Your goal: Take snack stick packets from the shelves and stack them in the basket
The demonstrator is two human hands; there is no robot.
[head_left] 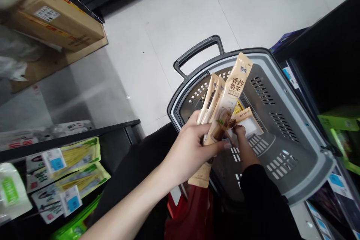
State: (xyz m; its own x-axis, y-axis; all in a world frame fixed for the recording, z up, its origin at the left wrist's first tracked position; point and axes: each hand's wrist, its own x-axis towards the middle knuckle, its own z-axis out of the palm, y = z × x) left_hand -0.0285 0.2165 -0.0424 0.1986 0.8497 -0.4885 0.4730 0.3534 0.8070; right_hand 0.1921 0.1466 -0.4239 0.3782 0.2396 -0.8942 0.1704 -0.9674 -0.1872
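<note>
Milk-tea sachets point(225, 101) are being clasped by the left hand point(188, 150) over the basket point(303, 165) (another packet point(249, 122) is being pinched at three o'clock by the right hand point(239, 132)), release judged next.

Grey plastic shopping basket point(298, 150) set on floor, right of centre, black handle point(198, 50) at far side. Bundle of long beige milk-tea sachets point(225, 108) held by left hand point(191, 150) above basket's near rim. Right hand point(239, 130) lowered inside basket, small beige packet point(249, 120) gripped. Stacked brown cardboard boxes point(56, 18) placed far left. Shelf of packaged snacks point(64, 172) located near left; dark shelving point(332, 82) right of basket.
</note>
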